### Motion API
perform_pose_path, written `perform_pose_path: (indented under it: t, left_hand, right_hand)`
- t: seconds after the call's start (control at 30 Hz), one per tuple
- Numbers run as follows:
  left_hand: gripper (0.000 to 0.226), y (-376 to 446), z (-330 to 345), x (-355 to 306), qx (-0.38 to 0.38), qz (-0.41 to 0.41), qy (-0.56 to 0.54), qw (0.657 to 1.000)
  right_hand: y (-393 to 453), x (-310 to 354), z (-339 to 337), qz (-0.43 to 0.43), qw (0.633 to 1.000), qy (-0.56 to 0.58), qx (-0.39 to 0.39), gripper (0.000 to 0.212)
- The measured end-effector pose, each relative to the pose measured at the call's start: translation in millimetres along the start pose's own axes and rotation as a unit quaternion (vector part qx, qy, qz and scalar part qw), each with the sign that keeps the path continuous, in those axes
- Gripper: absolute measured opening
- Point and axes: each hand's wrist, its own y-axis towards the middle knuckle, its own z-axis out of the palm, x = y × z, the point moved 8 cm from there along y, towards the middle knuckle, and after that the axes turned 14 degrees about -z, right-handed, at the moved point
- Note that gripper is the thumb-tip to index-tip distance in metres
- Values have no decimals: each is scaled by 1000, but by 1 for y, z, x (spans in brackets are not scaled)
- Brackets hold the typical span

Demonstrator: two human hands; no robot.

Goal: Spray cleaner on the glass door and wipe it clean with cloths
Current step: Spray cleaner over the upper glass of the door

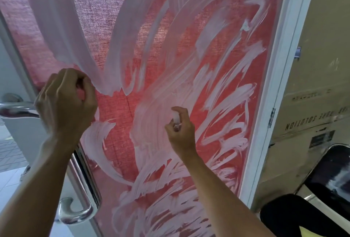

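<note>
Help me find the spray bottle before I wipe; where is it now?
In the head view, the spray bottle is gripped in the right hand, right of centre, against the smeared glass door.

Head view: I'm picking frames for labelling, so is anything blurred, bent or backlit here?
Head view: the glass door glows red, lit from behind; the white frame leans and bows from wide-angle distortion; the small spray bottle in the right hand looks soft; the left hand is slightly smeared.
</note>
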Motion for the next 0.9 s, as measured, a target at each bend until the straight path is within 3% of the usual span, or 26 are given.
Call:
perform_pose_path:
  t: [0.2,0.3,0.7,0.83,0.9]
  left_hand:
    - [15,-5,11,-23,19,2,-1,1000]
    - [13,-8,16,-26,25,7,-3,1000]
    - [17,-11,18,-14,31,-8,-3,999]
    - [18,-15,34,-18,55,23,-32,998]
    - [16,-16,48,-21,60,28,-43,997]
  right_hand:
    - [-29,22,48,-48,988,44,140,42]
    - [-46,18,63,-15,988,46,149,33]
    - [-45,-2,58,14,977,43,210,38]
    - [-26,-18,14,32,991,77,101,59]
    - [-3,-24,-16,28,998,60,12,57]
